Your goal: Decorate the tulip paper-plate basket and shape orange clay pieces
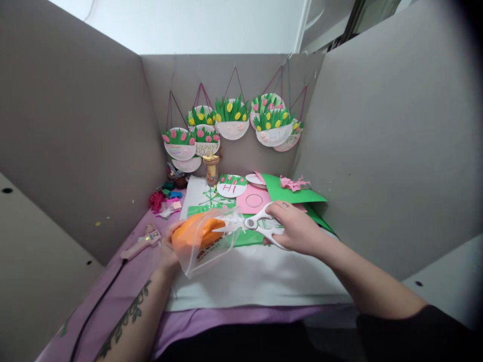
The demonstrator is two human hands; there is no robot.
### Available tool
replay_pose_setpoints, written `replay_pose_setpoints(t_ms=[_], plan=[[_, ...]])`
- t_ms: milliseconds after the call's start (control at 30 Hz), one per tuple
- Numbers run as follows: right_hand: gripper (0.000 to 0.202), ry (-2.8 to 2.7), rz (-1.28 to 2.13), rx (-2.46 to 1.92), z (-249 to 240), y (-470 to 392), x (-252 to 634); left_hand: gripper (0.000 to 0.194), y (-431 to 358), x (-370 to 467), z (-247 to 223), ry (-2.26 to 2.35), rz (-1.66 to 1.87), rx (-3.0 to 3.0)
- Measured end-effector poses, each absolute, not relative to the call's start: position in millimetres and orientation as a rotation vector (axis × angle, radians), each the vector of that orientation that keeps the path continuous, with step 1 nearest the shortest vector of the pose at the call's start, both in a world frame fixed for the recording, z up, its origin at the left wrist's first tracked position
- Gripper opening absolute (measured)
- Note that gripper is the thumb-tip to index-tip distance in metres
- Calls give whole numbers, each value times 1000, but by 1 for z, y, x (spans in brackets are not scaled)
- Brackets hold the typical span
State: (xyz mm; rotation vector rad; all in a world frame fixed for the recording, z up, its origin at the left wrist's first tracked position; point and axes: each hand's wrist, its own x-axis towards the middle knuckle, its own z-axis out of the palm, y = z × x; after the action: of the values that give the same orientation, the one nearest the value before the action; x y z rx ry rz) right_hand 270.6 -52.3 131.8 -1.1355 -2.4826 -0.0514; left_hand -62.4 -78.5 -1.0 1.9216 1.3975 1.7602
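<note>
My left hand [169, 251] grips a clear plastic bag [192, 264] by its left side. Inside the bag shows a bright orange bundle [199, 232], with something dark-patterned under it that I cannot make out. White-handled scissors [252, 223] are in my right hand [296, 226], thumb and fingers in the handle loops. Their blades are spread and point left, overlapping the bag's right side; whether they touch the orange bundle I cannot tell. Below both hands lies a white sheet [256, 281], with green paper pieces [249, 239] behind the bag.
A pink glue gun [141, 245] with a black cord lies at left. At the back are pink paper [247, 201], green sheets [289, 188], a "HI" paper-plate craft [232, 187] and a jar [212, 171]. Paper-plate flower baskets [232, 128] hang on the grey back panel; panels flank both sides.
</note>
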Motion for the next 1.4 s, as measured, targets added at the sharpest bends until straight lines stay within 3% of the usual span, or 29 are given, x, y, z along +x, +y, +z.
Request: replay_pose_setpoints(t_ms=[100, 300, 500, 567, 900, 1067, 1233, 1400], plan=[[37, -2531, 183, -1162, 137, -52, 274, 50, -81, -65, 0, 1221, 1845, 1885], [32, -2491, 258, -1209, 129, -45, 282, 48, -85, -60, 10, 1311, 1986, 2301], [25, -2371, 312, -1234, 103, -40, 289, 25, -84, -59, 4, 1424, 1989, 2573], [28, -2305, 368, -1238, 91, -36, 289, 25, -84, -58, 4, 1415, 1963, 2630], [33, -1944, 952, -1157, 39, -30, 277, 19, -88, -55, 6, 1469, 1977, 2653], [32, -1870, 1117, -1132, 34, -31, 273, 29, -91, -52, 11, 1374, 2010, 2813], [28, -2086, 950, -1263, 31, -26, 304, 36, -92, -53, 11, 1453, 2074, 2907], [41, -1852, 1147, -1090, 22, -34, 328, 38, -91, -50, 11, 1498, 2095, 2888]])
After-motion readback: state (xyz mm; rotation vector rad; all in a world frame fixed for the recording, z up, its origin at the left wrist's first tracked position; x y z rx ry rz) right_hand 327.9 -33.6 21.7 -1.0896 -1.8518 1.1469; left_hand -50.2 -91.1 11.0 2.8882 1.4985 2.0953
